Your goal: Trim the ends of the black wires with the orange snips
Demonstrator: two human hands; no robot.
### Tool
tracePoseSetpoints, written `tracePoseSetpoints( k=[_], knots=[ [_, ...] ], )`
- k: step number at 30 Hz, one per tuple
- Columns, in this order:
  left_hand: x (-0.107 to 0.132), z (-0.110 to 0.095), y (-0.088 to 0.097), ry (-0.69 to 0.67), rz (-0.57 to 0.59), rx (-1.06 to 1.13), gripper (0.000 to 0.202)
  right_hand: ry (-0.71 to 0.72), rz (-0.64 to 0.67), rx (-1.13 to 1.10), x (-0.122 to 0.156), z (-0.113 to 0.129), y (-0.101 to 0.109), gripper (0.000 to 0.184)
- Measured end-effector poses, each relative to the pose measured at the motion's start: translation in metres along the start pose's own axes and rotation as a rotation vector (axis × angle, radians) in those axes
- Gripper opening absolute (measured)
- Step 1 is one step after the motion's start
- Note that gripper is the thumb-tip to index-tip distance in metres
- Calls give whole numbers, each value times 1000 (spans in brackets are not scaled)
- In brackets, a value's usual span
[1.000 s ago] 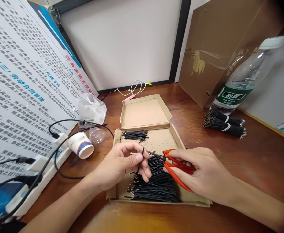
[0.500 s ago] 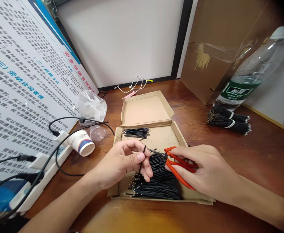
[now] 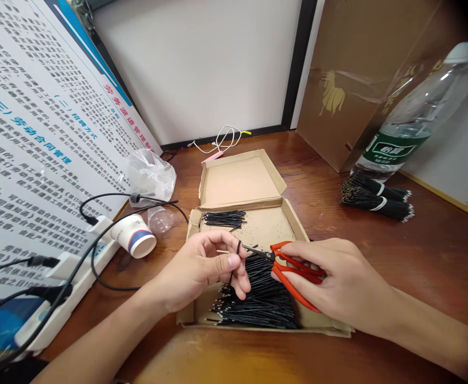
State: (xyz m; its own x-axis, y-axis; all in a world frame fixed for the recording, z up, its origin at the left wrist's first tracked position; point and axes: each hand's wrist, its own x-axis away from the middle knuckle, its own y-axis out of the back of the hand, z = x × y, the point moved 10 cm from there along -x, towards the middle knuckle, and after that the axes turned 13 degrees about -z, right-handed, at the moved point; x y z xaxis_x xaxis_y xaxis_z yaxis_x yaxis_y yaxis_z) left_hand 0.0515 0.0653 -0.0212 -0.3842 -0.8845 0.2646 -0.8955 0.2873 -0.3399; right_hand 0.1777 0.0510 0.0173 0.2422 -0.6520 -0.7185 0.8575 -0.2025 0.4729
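Note:
Between the thumb and fingers of my left hand (image 3: 214, 264) is a short black wire (image 3: 239, 246), its lower part showing below the thumb. My right hand (image 3: 341, 282) is wrapped round the red handles of a pair of scissors (image 3: 296, 269). Their dark blades point left, and the tips are close to the wire at my left fingertips; whether they touch it I cannot tell. Under both hands lies an open cardboard box (image 3: 317, 320) with a large pile of black wires (image 3: 258, 304). A smaller bunch of black wires (image 3: 225, 218) lies at its back left.
Two tied bundles of black wire (image 3: 378, 200) lie on the right beside a water bottle (image 3: 397, 138). To the left are a paper cup (image 3: 135, 234), a plastic bag (image 3: 150, 176) and a power strip (image 3: 66, 293) with cables. A white cable (image 3: 228, 138) lies behind the box lid.
Almost nothing differs. Both hands, the wire and the scissors keep nearly the same positions.

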Motion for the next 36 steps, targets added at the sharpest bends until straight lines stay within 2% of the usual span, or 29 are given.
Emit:
tracePoseSetpoints(
  k=[5,7,9,11,12,14,20,26,36],
  knots=[
    [-1,-2,0,-15,-3,-61,11,-17,3,9,2,-3,-1,6],
    [-4,-5,7,-58,-25,-178,10,-46,-19,42,1,-7,1,8],
    [-10,-14,21,-180,-106,-437,7,-78,-48,85,0,-12,5,9],
    [-12,-36,35,-456,-262,-838,0,-86,-65,115,-1,-15,7,9],
    [-11,-44,36,-588,-310,-1024,4,-82,-67,120,-2,-14,7,9],
    [-14,-46,37,-694,-324,-1236,8,-76,-73,116,-3,-13,7,9],
    [-21,-32,38,-700,-240,-1416,12,-91,-85,115,-3,-12,7,9],
    [-23,-28,37,-720,-207,-1465,18,-106,-60,133,-1,-16,5,11],
    [-21,-21,36,-686,-176,-1515,16,-117,-44,147,-2,-17,3,13]
  ],
)
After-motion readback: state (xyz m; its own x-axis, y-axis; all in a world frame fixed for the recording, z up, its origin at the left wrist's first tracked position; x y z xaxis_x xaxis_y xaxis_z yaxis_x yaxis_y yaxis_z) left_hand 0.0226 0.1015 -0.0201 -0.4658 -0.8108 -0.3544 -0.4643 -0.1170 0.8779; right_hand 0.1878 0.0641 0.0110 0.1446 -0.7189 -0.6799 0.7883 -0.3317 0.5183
